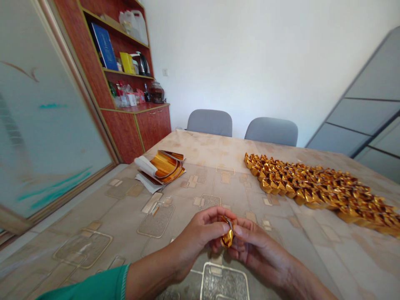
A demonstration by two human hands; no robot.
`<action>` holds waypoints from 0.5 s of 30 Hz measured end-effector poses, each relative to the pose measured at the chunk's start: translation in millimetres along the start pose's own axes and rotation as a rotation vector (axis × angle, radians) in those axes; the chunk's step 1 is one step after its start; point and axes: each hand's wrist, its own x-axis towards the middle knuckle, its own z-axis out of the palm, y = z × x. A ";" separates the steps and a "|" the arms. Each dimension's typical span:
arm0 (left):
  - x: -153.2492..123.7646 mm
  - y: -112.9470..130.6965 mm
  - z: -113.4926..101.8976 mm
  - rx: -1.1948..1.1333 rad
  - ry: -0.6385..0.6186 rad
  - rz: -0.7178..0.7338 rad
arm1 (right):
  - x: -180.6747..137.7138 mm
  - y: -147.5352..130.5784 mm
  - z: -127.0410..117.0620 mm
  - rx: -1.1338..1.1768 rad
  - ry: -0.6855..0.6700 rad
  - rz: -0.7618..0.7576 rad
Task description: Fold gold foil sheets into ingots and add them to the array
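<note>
Both my hands meet low over the table, just in front of me. My left hand (pixel 200 233) and my right hand (pixel 253 246) pinch a small piece of gold foil paper (pixel 227 237) between thumbs and fingertips; it looks partly folded. A stack of curled gold foil sheets (pixel 165 166) lies on white paper at the left of the table. A wide heap of several folded gold paper ingots (pixel 318 187) covers the right side of the table.
The table wears a beige patterned cloth (pixel 125 216). Two grey chairs (pixel 210 121) stand at its far edge. A red-brown shelf cabinet (pixel 131 121) with bottles and a kettle is at the left, beside a frosted sliding door (pixel 46 125).
</note>
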 end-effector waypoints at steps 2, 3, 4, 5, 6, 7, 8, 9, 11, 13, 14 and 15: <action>-0.1 2.1 0.1 -0.011 -0.010 -0.020 | 0.2 0.0 1.0 -0.021 -0.023 -0.013; -0.1 2.9 0.2 -0.014 -0.014 -0.030 | 0.3 0.1 1.5 -0.029 -0.031 -0.019; 0.0 3.7 0.2 -0.013 -0.013 -0.041 | 0.4 0.2 2.0 -0.036 -0.033 -0.021; 0.2 4.2 0.1 -0.009 -0.007 -0.050 | 0.6 0.3 2.3 -0.041 -0.026 -0.020; 0.4 4.6 0.0 -0.003 0.001 -0.059 | 0.7 0.3 2.4 -0.044 -0.013 -0.017; 0.6 4.9 -0.3 0.002 0.012 -0.068 | 0.8 0.3 2.3 -0.043 0.003 -0.016; 0.8 5.2 -0.5 0.003 0.021 -0.079 | 0.9 0.1 2.0 -0.038 0.018 -0.014; 0.8 5.4 -0.9 0.001 0.023 -0.090 | 1.1 -0.1 1.4 -0.029 0.034 -0.014; 0.7 5.6 -1.6 -0.003 0.002 -0.113 | 1.5 -0.5 0.2 -0.004 0.064 -0.018; 0.6 5.5 -2.3 -0.001 -0.021 -0.128 | 2.1 -0.4 -0.8 -0.002 0.083 -0.022; 0.6 5.2 -2.7 0.001 -0.024 -0.136 | 2.5 -0.2 -1.0 -0.013 0.087 -0.024; 0.9 4.7 -3.1 0.000 -0.021 -0.146 | 2.9 0.1 -1.0 -0.033 0.085 -0.024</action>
